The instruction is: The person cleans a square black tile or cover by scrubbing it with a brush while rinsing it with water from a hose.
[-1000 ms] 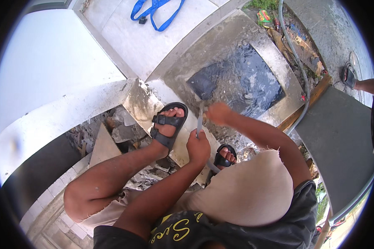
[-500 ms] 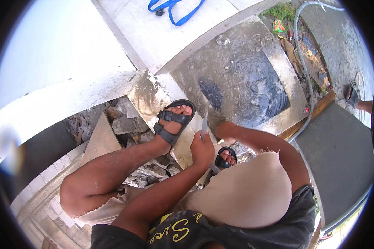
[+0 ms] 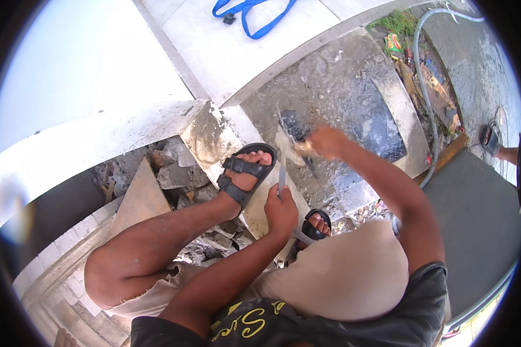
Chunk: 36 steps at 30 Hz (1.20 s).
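Observation:
My left hand [image 3: 282, 213] is wrapped round a grey hose [image 3: 282, 173], its end directed at the wet slab [image 3: 324, 72] in front of me. More of the hose comes out below the hand by my foot. My right hand [image 3: 327, 142], fingers closed, is over the middle of the slab. Something pale tan is at its fingertips, but blur hides what it is. Just left of that hand is a dark patch [image 3: 293, 122] on the slab. Water covers much of the surface, including a larger dark area [image 3: 377, 124] at the right.
My sandalled left foot [image 3: 250, 168] rests at the slab's near left corner. Broken rubble [image 3: 176, 173] fills a gap on the left. A blue strap [image 3: 255, 29] lies on white tiles. Another hose [image 3: 427, 98] and a wooden plank [image 3: 450, 151] run along the right. Another person's foot [image 3: 492, 137] is at far right.
My right hand has moved up and away from me across the slab, from its near edge to beside the dark patch. My left hand stays on the hose.

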Tool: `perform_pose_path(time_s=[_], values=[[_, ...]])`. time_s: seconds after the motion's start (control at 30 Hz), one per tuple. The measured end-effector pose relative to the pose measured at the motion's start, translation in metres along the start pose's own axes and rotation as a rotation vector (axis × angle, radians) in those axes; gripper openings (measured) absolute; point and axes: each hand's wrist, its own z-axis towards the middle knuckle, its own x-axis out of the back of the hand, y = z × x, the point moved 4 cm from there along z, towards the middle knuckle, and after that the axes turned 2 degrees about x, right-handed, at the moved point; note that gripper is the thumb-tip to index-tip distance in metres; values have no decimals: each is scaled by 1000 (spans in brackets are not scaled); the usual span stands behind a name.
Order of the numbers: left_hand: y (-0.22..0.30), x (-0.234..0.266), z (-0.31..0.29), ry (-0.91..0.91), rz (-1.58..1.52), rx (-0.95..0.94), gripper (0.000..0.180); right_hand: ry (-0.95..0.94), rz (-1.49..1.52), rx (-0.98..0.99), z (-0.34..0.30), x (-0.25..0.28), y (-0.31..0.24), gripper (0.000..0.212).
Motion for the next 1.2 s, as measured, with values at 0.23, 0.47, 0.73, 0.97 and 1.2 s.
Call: perform_pose_path(time_s=[0.23, 0.47, 0.73, 0.97, 1.2], values=[[8, -9, -8, -4, -26, 39, 39, -484, -168, 97, -83, 9, -12, 23], [17, -16, -45, -24, -273, 394, 39, -504, -345, 334, 3, 46, -16, 19], [27, -6, -43, -46, -350, 389, 43, -605, -259, 307, 71, -48, -76, 42], [19, -18, -44, -113, -311, 300, 44, -58, -17, -7, 152, 30, -40, 25], [33, -13, -37, -36, -259, 247, 38, 268, 379, -542, 127, 78, -3, 40]])
